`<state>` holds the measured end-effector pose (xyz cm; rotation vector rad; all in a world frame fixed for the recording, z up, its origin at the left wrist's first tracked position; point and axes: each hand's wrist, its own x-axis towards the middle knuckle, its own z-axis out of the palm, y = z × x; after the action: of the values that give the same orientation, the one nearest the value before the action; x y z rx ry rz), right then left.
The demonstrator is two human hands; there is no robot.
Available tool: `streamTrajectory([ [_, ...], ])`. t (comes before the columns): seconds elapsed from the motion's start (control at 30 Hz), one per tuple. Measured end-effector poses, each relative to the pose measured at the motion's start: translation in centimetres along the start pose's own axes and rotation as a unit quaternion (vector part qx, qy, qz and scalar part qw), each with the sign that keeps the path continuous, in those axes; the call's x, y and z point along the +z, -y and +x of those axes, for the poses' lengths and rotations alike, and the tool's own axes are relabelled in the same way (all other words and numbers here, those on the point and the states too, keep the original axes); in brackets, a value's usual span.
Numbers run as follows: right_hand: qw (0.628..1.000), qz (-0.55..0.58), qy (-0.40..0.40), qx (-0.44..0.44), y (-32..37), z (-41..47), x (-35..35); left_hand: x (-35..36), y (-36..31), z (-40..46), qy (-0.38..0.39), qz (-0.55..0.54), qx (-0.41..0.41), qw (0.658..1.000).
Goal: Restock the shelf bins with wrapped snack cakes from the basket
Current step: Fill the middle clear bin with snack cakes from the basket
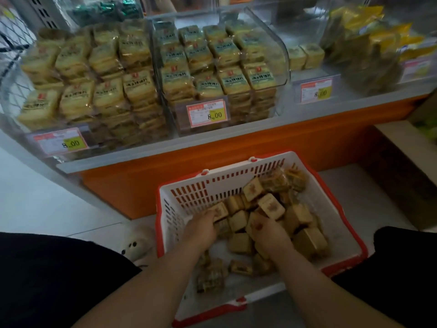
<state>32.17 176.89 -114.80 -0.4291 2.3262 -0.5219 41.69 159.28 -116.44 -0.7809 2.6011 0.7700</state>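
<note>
A white and red plastic basket [189,185] sits on the floor in front of me, holding several square wrapped snack cakes [300,216]. Both my hands reach down into it. My left hand [201,229] curls its fingers around one wrapped cake [220,210] at the pile's left edge. My right hand [269,235] grips another wrapped cake [254,223] in the middle of the pile. Above, clear shelf bins hold stacked cakes: a full left bin [89,76], a full middle bin [217,67], and a third bin [305,55] with only a few cakes at its back.
An orange shelf base [236,147] runs below the bins, with price tags reading 8.00 [208,113] on the bin fronts. Yellow-wrapped goods [369,43] fill the far right bin. A cardboard box [397,147] stands at right. My dark-clothed knees flank the basket.
</note>
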Motion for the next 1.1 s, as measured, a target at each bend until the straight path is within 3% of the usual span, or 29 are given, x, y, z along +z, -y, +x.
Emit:
streamTrajectory([
  [0.13,0.999,0.004,-0.052,0.000,0.0,0.9,0.4,1.8,0.1,2.0,0.034,0.048,-0.031,0.998],
  [0.27,0.997,0.025,-0.071,0.006,-0.8,2.0,0.1,4.3,0.4,3.5,0.042,0.074,0.004,0.996],
  [0.53,0.987,0.123,-0.098,0.041,-2.0,3.2,0.4,7.8,2.4,4.7,-0.017,0.073,0.052,0.996],
  [0.6,0.984,0.141,-0.100,0.049,-2.0,3.3,0.3,8.0,2.2,5.0,-0.020,0.017,0.049,0.998],
  [0.67,0.980,0.161,-0.107,0.046,-2.2,3.4,0.4,7.6,1.6,5.3,-0.011,-0.136,-0.012,0.991],
  [0.73,0.977,0.176,-0.112,0.040,-2.2,3.2,0.2,6.4,0.4,5.5,-0.008,-0.356,-0.119,0.927],
  [0.8,0.975,0.188,-0.107,0.040,-2.2,3.1,0.1,5.1,-0.9,5.5,0.029,-0.570,-0.192,0.798],
  [0.87,0.975,0.197,-0.096,0.035,-2.0,2.8,-0.1,3.9,-1.9,5.1,0.073,-0.693,-0.192,0.691],
  [0.93,0.974,0.205,-0.091,0.027,-1.6,2.5,-0.4,2.5,-2.4,4.4,0.106,-0.722,-0.176,0.661],
  [1.1,0.989,0.107,-0.091,-0.035,-0.4,0.4,-1.2,-1.0,-3.8,2.4,0.154,-0.717,-0.123,0.668],
])
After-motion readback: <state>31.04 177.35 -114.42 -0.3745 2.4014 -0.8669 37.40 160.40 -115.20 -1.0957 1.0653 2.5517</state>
